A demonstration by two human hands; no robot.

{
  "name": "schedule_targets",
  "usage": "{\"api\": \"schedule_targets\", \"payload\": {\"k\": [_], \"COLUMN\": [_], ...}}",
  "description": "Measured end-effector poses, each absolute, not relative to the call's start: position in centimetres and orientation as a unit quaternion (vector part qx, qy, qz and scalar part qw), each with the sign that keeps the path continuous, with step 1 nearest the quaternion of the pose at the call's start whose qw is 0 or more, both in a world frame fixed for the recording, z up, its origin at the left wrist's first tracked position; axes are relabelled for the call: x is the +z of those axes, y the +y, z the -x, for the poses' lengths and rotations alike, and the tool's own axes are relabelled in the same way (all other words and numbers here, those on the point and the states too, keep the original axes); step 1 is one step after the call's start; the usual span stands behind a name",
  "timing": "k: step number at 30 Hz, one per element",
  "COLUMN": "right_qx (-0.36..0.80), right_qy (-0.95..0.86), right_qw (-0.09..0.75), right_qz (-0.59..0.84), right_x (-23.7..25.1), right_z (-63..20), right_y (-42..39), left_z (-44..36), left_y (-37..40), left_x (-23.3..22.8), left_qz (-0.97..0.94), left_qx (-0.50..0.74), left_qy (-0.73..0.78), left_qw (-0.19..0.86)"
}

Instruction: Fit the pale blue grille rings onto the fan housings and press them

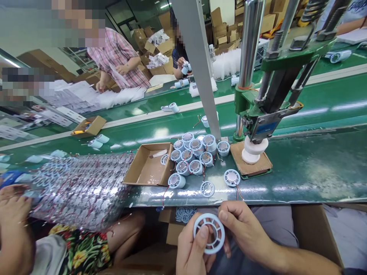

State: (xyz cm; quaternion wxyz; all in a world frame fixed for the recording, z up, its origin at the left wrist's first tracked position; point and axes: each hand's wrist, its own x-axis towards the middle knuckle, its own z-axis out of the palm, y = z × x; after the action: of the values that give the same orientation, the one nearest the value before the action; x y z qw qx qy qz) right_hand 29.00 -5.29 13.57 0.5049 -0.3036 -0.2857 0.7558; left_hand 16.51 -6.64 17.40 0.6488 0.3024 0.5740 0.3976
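A pale blue spoked plastic ring (219,241) is held upright in my left hand (191,250), with the thumb pressed on its front face. My right hand (243,225) is closed in a pinch right at the ring's upper right edge; whatever lies between its fingertips is hidden. On the bench edge just beyond lie a similar flat spoked ring (207,188) and a round blue motor housing (232,177) with thin wires. Behind them sits a pile of several such blue housings (195,167), ringed tops facing up.
A green press (263,122) with a white round head stands over a brown pad (237,152). Left of the pile is a cardboard tray (147,182). A box of rings (185,214) sits below the bench edge. Trays of metallic parts (88,187) and a co-worker's arm (14,225) are at left.
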Motion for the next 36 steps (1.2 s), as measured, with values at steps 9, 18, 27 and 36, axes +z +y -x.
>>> {"api": "schedule_targets", "payload": {"k": [9, 18, 27, 36], "right_qx": [0.78, 0.801, 0.664, 0.427], "right_qy": [-0.29, -0.252, -0.471, -0.657], "right_qw": [0.482, 0.478, 0.371, 0.368], "right_qz": [0.275, 0.257, 0.447, 0.501], "right_x": [14.4, 14.2, 10.8, 8.7], "right_z": [-29.7, -29.3, -31.2, -30.6], "right_y": [-5.8, -5.8, -5.8, -3.1], "left_z": [-16.8, -17.0, -6.7, -1.0], "left_y": [-6.4, -6.4, -4.9, 0.4], "left_x": [16.9, 17.2, 7.2, -8.2], "left_qz": [-0.285, -0.267, -0.414, -0.317], "left_qx": [0.458, 0.44, 0.262, 0.21], "left_qy": [0.59, 0.632, 0.664, 0.795], "left_qw": [0.601, 0.58, 0.565, 0.473]}}
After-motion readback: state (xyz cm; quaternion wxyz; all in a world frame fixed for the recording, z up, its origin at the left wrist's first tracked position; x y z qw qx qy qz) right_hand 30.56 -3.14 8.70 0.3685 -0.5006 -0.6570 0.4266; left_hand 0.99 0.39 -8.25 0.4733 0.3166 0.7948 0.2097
